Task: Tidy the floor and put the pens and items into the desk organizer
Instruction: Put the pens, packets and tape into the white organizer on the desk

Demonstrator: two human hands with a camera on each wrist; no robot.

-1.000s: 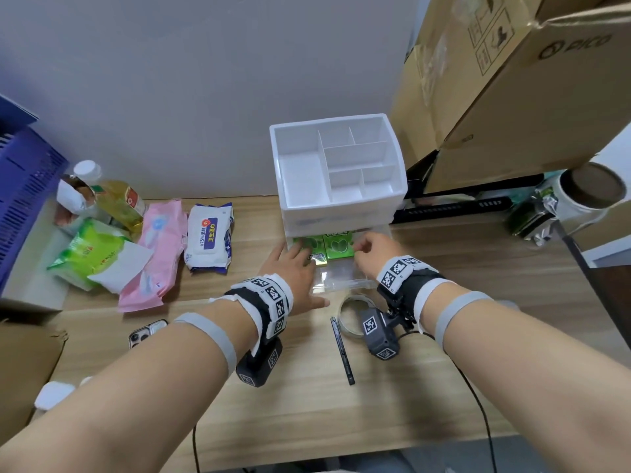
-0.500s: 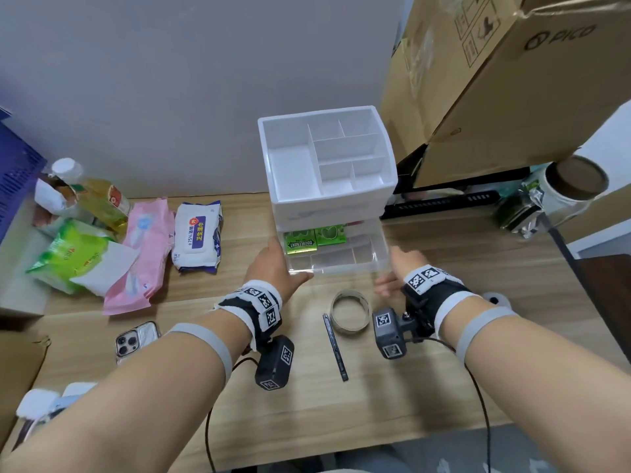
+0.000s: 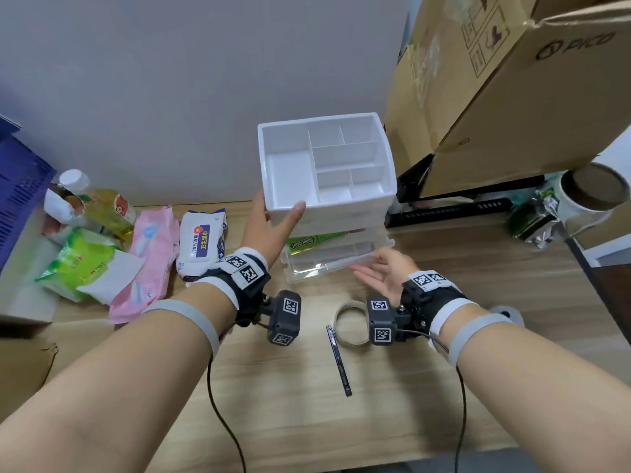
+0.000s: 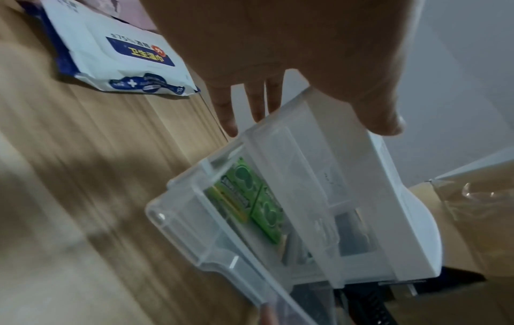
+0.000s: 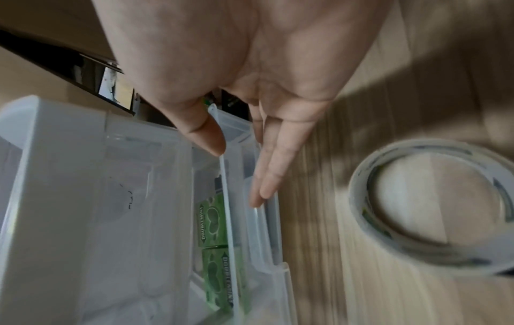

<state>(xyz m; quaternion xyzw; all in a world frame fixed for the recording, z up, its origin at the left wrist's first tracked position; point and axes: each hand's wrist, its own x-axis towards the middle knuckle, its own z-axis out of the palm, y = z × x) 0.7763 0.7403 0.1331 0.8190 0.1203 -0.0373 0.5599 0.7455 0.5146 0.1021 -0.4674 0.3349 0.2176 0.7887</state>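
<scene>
The white desk organizer [image 3: 324, 172] stands on the wood surface against the wall, its top compartments bare. Below it a clear drawer [image 3: 334, 259] sticks out partway, with green gum packs [image 3: 307, 241] inside. My left hand [image 3: 276, 216] rests on the organizer's front left corner, thumb on the rim and straight fingers [image 4: 244, 105] down its side. My right hand [image 3: 380, 269] lies palm up at the drawer's front, its straight fingers [image 5: 267, 176] touching the drawer's lip. A tape roll [image 3: 348, 324] and a black pen [image 3: 338, 360] lie in front of the drawer.
A wipes pack [image 3: 201, 244], a pink pack [image 3: 150, 257], a green pack [image 3: 82, 264] and a bottle [image 3: 102, 206] lie to the left. Cardboard boxes [image 3: 512, 97] rise at the right over a black strip [image 3: 450, 209]. A blue crate [image 3: 17, 186] stands far left.
Both hands left the inside of the drawer. The left hand went up to the organizer's corner, the right hand to the drawer's front, and the drawer now sits further in.
</scene>
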